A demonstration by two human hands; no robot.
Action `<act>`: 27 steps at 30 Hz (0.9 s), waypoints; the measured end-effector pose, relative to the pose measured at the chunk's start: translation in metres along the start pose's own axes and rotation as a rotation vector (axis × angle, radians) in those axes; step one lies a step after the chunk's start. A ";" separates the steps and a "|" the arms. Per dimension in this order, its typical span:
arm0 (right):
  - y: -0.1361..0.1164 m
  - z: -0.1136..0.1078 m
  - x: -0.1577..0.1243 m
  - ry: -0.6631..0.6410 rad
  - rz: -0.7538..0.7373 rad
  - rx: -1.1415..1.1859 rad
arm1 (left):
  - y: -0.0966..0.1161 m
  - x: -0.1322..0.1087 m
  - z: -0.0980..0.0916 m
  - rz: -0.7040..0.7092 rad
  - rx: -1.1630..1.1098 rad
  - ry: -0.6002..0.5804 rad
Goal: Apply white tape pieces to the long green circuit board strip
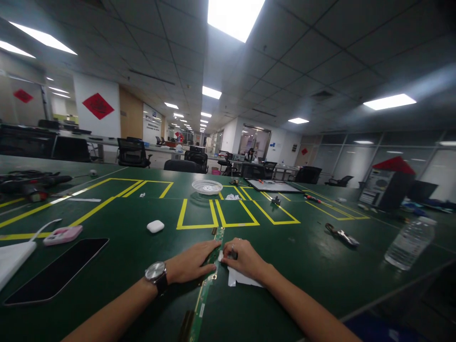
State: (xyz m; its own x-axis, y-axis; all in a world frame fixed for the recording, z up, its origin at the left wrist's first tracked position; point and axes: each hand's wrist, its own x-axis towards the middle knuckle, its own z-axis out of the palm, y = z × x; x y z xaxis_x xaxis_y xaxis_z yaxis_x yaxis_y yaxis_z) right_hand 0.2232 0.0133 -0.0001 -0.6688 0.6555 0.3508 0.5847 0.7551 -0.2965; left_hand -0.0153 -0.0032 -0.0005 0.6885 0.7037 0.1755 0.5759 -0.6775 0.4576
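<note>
A long narrow green circuit board strip (201, 300) lies on the green table (306, 256), running from the front edge toward the yellow squares. My left hand (192, 262), with a watch on the wrist, lies flat over the strip, fingers stretched and pressing on it. My right hand (245, 259), wearing a ring, sits just right of the strip with its fingers curled down onto a white piece of paper or cloth (239, 278) beside the board. The two hands nearly touch at the strip.
A dark phone (59, 274), a pink device (63, 234) with a white cable and a white earbud case (156, 226) lie at left. Pliers (342, 234) and a water bottle (409, 243) lie at right. A white basket (207, 186) and a flat panel (272, 185) sit farther back.
</note>
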 end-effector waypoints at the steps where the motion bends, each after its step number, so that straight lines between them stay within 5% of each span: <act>1: 0.000 0.001 0.000 0.010 0.003 0.005 | 0.000 0.000 0.000 0.001 0.000 0.005; 13: -0.013 -0.013 0.001 0.075 -0.048 -0.009 | -0.008 0.002 0.007 -0.027 -0.111 0.104; 19: -0.021 -0.011 0.003 -0.133 -0.171 -0.066 | -0.016 0.006 0.002 -0.097 -0.134 0.327; 27: 0.035 -0.016 -0.006 0.037 0.335 -0.329 | -0.027 0.002 -0.003 -0.114 0.026 0.415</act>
State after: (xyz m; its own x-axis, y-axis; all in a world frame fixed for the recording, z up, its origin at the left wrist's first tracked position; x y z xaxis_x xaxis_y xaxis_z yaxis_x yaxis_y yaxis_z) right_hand 0.2549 0.0362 0.0013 -0.4051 0.8575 0.3172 0.8840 0.4558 -0.1034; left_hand -0.0305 0.0173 -0.0100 0.3871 0.7975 0.4628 0.6524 -0.5916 0.4736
